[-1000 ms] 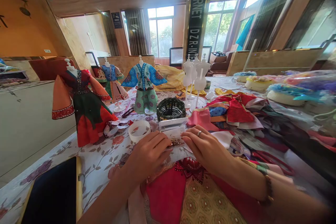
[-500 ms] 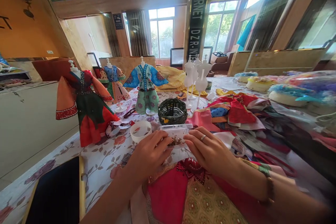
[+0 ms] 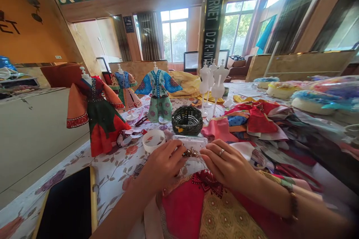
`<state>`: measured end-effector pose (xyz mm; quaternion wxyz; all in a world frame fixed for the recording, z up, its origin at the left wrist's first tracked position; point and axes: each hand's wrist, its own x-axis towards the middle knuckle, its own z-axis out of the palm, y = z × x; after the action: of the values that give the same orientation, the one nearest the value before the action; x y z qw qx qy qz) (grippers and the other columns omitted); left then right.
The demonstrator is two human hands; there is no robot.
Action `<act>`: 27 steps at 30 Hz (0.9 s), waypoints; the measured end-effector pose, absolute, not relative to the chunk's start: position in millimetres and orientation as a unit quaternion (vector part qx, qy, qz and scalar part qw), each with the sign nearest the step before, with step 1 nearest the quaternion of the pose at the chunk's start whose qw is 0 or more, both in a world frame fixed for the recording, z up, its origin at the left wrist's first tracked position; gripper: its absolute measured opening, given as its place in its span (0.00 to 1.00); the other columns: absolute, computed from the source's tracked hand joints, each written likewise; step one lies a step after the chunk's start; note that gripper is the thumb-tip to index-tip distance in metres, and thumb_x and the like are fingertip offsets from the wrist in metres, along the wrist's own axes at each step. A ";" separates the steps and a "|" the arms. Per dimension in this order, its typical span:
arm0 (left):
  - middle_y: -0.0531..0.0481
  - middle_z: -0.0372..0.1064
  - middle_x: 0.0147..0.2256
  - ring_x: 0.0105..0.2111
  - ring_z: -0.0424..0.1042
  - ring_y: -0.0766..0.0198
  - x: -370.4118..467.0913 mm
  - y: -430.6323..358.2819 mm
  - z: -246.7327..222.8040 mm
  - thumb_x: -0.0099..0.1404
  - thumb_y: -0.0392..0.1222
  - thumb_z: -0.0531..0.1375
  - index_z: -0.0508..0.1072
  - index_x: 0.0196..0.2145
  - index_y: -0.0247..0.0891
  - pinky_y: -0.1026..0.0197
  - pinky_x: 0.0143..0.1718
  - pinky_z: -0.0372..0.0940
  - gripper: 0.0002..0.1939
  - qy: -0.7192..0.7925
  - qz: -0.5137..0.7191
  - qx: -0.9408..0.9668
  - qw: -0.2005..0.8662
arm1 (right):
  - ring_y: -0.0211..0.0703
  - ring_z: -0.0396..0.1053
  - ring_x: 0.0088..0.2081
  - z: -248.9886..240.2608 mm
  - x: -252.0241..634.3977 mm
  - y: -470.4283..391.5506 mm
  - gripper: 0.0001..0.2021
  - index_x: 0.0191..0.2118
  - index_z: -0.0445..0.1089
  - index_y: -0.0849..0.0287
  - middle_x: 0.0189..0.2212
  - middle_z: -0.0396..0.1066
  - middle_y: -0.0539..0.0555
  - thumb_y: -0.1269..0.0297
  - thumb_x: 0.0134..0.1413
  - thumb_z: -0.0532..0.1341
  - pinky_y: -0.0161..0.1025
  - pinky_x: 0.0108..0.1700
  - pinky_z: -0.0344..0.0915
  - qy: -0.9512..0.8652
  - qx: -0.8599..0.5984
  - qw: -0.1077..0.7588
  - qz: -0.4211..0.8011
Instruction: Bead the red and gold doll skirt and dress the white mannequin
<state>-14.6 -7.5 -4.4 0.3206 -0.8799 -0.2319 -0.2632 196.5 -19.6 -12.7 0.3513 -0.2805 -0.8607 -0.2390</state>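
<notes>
While both hands meet over the clear box [image 3: 190,144] in front of the basket [image 3: 187,120], left hand [image 3: 164,165] and right hand [image 3: 228,164] pinch small beads [image 3: 190,153]; grip narrow.

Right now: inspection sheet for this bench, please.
Surface: table under a floral cloth.
Job's things: clear bead box, open, small beads at its front; red and gold garment below the hands.
Clutter: dark wicker basket, white tape roll, dressed doll mannequins, bare white mannequins, fabric heap, dark tablet.
Fingers: left hand and right hand both at the beads; grip hidden.
Cables: nothing seen.
Surroundings: windows, wooden panels, black banner pillar.
</notes>
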 end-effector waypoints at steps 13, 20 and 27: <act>0.43 0.71 0.40 0.39 0.72 0.60 -23.2 -4.0 -10.8 0.67 0.34 0.50 0.69 0.38 0.33 0.61 0.34 0.70 0.08 -0.332 -0.294 -0.850 0.284 | 0.41 0.72 0.28 -15.9 187.9 -27.8 0.15 0.33 0.71 0.64 0.26 0.76 0.54 0.72 0.63 0.47 0.40 0.32 0.71 -0.857 -0.260 0.375 -0.240; 0.41 0.71 0.45 0.44 0.72 0.59 -25.8 -4.6 -11.9 0.67 0.30 0.48 0.64 0.47 0.32 0.58 0.42 0.70 0.12 -0.333 -0.296 -0.861 0.244 | 0.44 0.74 0.31 -22.5 176.1 -39.5 0.16 0.37 0.72 0.65 0.31 0.77 0.57 0.73 0.62 0.46 0.44 0.35 0.73 -0.870 -0.310 0.356 -0.142; 0.41 0.68 0.48 0.48 0.69 0.58 -23.8 -3.3 -11.5 0.67 0.29 0.46 0.62 0.50 0.34 0.55 0.47 0.68 0.15 -0.345 -0.290 -0.877 0.165 | 0.49 0.73 0.35 -24.9 167.5 -50.3 0.14 0.43 0.71 0.70 0.31 0.76 0.60 0.72 0.59 0.49 0.46 0.35 0.74 -0.861 -0.350 0.367 -0.035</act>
<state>-23.8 -3.3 -11.5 0.1652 -0.8771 -0.3454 -0.2900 167.5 -50.3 -24.9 0.3665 -0.3501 -0.8613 -0.0354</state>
